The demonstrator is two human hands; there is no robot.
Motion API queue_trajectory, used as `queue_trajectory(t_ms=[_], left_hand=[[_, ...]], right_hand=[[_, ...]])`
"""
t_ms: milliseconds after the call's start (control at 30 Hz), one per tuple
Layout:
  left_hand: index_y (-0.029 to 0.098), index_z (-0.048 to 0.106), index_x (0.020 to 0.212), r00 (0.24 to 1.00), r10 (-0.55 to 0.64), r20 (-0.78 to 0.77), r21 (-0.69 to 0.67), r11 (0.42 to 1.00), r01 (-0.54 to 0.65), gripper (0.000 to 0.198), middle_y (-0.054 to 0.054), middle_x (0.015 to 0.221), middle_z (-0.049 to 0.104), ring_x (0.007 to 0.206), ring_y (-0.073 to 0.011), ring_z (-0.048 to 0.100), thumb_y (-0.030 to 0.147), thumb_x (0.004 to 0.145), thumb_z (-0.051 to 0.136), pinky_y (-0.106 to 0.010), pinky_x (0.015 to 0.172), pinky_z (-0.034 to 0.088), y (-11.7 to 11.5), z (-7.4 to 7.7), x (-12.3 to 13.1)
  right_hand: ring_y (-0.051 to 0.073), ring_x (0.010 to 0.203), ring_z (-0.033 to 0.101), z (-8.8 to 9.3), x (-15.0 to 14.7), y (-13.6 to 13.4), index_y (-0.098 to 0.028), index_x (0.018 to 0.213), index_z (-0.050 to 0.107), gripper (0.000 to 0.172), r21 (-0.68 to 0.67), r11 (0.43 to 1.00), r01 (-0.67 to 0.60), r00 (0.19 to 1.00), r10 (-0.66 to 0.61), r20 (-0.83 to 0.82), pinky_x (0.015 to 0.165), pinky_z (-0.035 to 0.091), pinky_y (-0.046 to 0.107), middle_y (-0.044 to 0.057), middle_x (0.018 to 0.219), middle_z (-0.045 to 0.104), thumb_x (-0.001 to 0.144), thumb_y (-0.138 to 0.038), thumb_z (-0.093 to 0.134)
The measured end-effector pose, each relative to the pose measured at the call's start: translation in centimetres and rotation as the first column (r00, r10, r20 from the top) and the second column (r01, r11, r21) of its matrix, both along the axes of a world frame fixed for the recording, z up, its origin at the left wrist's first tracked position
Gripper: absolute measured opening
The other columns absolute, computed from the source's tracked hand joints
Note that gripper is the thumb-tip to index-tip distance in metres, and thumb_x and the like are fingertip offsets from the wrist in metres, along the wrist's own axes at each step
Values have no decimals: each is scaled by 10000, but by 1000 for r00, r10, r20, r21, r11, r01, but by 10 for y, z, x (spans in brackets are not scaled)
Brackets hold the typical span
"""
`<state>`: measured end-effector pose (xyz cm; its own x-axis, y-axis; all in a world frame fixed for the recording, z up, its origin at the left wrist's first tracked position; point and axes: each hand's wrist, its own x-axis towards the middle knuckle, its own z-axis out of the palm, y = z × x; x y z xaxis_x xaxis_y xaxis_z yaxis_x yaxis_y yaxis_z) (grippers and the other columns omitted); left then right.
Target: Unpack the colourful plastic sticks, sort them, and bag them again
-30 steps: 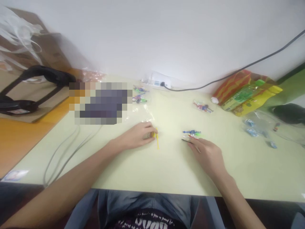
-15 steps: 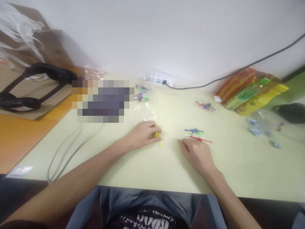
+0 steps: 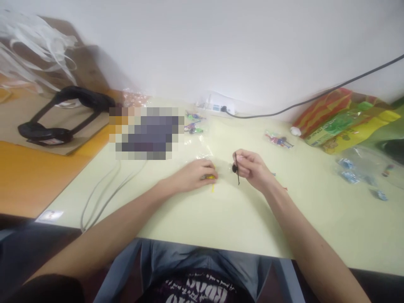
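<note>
My left hand rests on the pale table with its fingers curled around a small yellow plastic piece, whose thin end sticks out below the fingertips. My right hand is raised a little to the right of it. Between thumb and fingers it pinches a thin black stick with a round disc, held nearly upright. Just a blue tip and a red tip of other small plastic pieces show past my right wrist, which hides the rest of them.
Bagged colourful plastic pieces lie at the back and right. Yellow and green packets and blue-white sachets are farther right. A blurred-out dark object, grey cables and a black-framed object are left.
My right hand has lifted and moved up and left, bringing the black stick with the disc up from the table. My left hand stays around the yellow piece. The view has shifted slightly.
</note>
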<state>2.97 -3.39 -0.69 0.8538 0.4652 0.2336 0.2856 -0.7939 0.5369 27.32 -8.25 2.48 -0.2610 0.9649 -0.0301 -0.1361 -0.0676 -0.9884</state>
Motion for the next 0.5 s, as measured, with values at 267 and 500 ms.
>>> queue_trajectory(t_ms=[267, 500], left_hand=[[230, 726, 1088, 1000, 5, -6, 12, 1000, -5, 202, -80, 1108, 687, 1054, -217, 635, 273, 1007, 546, -353, 960, 477, 0, -2, 2], [232, 703, 1141, 999, 50, -11, 52, 997, -50, 211, -77, 1149, 668, 1062, -216, 634, 321, 999, 576, -347, 956, 492, -2, -3, 2]], right_hand=[[84, 451, 165, -30, -6, -6, -229, 856, 554, 324, -144, 989, 44, 973, -75, -220, 446, 217, 230, -118, 508, 252, 843, -485, 752], [87, 478, 133, -29, -3, -4, -212, 872, 578, 261, -160, 987, 9, 943, -61, -326, 470, 202, 229, -116, 518, 231, 880, -416, 741]])
